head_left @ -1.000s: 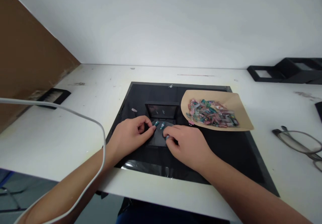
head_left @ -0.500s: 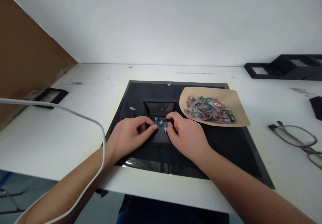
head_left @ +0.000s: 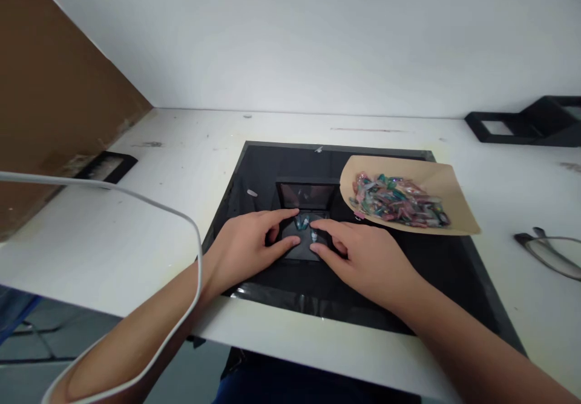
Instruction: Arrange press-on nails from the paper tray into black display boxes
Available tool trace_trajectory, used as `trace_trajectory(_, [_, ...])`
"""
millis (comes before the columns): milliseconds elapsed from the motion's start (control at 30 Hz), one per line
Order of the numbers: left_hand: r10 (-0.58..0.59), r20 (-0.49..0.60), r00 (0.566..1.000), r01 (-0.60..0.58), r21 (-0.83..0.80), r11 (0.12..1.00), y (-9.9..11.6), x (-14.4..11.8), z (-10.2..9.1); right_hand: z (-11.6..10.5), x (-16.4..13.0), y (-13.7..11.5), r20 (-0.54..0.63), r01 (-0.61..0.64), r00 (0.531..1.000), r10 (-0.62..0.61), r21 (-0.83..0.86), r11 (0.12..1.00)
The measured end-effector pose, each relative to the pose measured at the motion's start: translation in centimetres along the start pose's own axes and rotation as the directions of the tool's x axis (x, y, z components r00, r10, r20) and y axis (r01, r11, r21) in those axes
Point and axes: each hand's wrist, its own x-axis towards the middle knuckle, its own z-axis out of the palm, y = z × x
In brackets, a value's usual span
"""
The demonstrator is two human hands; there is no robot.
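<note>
A small black case [head_left: 302, 252] with its lid [head_left: 305, 196] raised lies on the black mat. Inside it are a few teal press-on nails [head_left: 302, 222], with one more nail [head_left: 314, 235] nearer the right side. My left hand [head_left: 252, 240] rests over the case's left side, index finger and thumb apart, the index tip beside the teal nails. From the other side comes my right hand [head_left: 363, 252]; its index finger and thumb are spread around the right-hand nail, and no grip on it shows.
A tan paper tray [head_left: 458, 204] heaped with wrapped nails [head_left: 399, 201] sits on the mat [head_left: 267, 162] at right. A pale nail-like piece [head_left: 252, 193] lies left of the case. Eyeglasses [head_left: 551, 252], black frames [head_left: 521, 126] and a white cable [head_left: 188, 219] are around.
My left index finger has stretched forward, away from the thumb. Both hands stay at the case. The whole view has shifted, so things appear farther right.
</note>
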Motion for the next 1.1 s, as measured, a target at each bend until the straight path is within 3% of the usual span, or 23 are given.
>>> trace_trajectory(367, [-0.003,-0.031,1.0,0.002,-0.009,1.0,0.2,-0.2,0.1,0.8,0.8,-0.1,-0.095,-0.093,0.991,0.093,0.004,0.996])
trace_trajectory(500, [0.021,-0.047,0.999,-0.021,-0.005,1.0,0.1,-0.3,0.2,1.3,0.9,-0.2,-0.121,-0.075,0.99,0.073,-0.013,0.997])
trace_trajectory(867, [-0.078,-0.088,0.993,0.078,-0.006,0.997,-0.3,-0.2,0.6,1.5,1.3,-0.4,-0.142,-0.033,0.989,0.039,0.042,0.999])
trace_trajectory(1000, [-0.091,-0.081,0.993,0.089,-0.026,0.996,-0.2,0.0,0.4,1.2,0.0,-0.9,-0.202,0.044,0.979,-0.022,0.106,0.993])
trace_trajectory(1100, [-0.093,-0.104,0.99,0.088,-0.05,0.995,-0.1,0.0,0.2,0.2,-0.9,-1.2,-0.353,0.189,0.923,-0.15,0.077,0.979])
